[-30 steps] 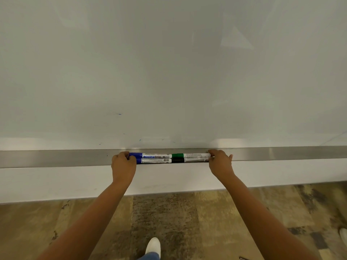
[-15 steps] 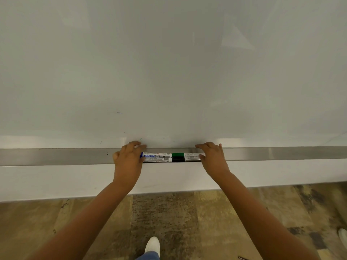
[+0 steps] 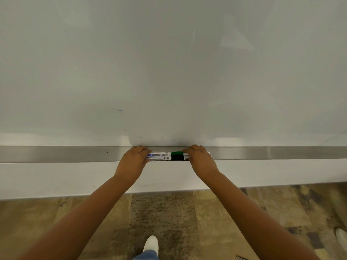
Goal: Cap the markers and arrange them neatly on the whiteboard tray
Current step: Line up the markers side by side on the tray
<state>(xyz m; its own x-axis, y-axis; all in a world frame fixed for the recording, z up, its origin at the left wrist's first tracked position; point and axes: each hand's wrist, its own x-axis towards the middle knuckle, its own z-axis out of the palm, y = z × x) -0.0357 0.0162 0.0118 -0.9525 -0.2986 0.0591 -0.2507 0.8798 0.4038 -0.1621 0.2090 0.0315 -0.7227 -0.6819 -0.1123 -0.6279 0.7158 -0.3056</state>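
Several markers lie in two tight rows, end to end, on the metal whiteboard tray (image 3: 65, 154). I see white labelled barrels (image 3: 159, 156), a green cap (image 3: 177, 153) behind and a black cap (image 3: 177, 158) in front. My left hand (image 3: 132, 162) lies over the left ends of the rows, fingers curled on the barrels. My right hand (image 3: 201, 160) covers the right ends, its fingertips touching the green cap. The outer ends of the markers are hidden under both hands.
The whiteboard (image 3: 169, 72) rises directly behind the tray, with a few small ink specks. Below is a white wall strip and a patterned floor. My white shoe (image 3: 151, 243) shows at the bottom, and another shoe (image 3: 341, 236) at the right edge.
Both hands slid inward from the outer ends of the marker rows and now rest on top of them, covering the blue caps on the left. The markers stay on the tray.
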